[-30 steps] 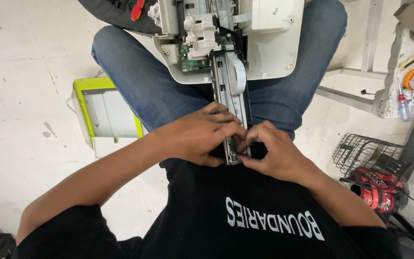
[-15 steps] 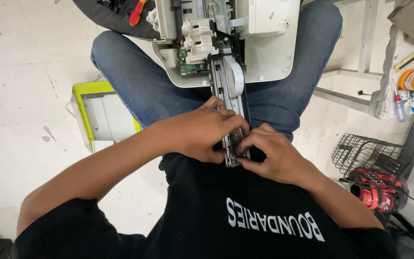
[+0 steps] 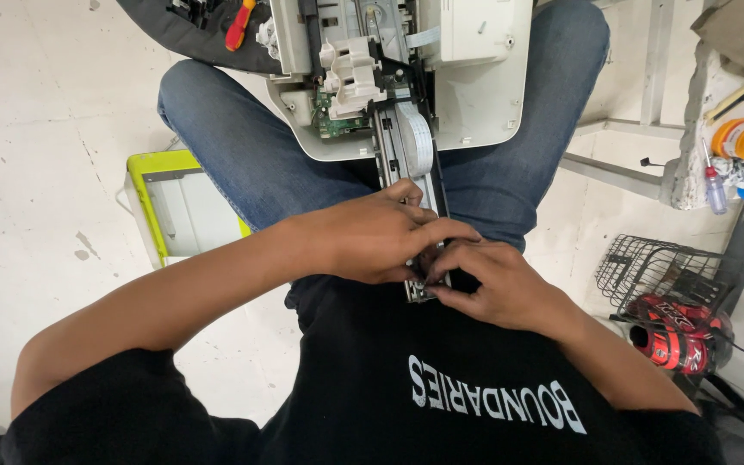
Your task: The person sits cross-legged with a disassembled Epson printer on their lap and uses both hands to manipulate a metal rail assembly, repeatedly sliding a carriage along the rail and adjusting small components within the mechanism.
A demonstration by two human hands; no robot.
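— What's on your lap?

— An opened printer [image 3: 475, 95], white shell off, resting across both my thighs with its far end toward my knees. A long metal rail [image 3: 411, 164] runs out of it toward my belly, with a flat ribbon cable [image 3: 417, 142] lying along it.

— And your hands?

— Both meet at the near end of the rail. My left hand [image 3: 372, 237] is curled over it from above, fingers closed around the rail's end. My right hand [image 3: 488, 284] pinches in from the other side, fingertips tight on some small part there; what exactly it is, I can't tell, my fingers hide it.

— What worries you?

— The printer only balances on my legs. If I pull hard on the rail, the whole body could tip and slide off onto the floor. The ribbon cable could kink or tear if the rail twists. And whatever small piece I'm pinching could pop loose and drop between my legs.

— Anything nearby to snag?

— A red-handled screwdriver [image 3: 240, 26] lies by the printer's far left corner; a jolt could knock it off.
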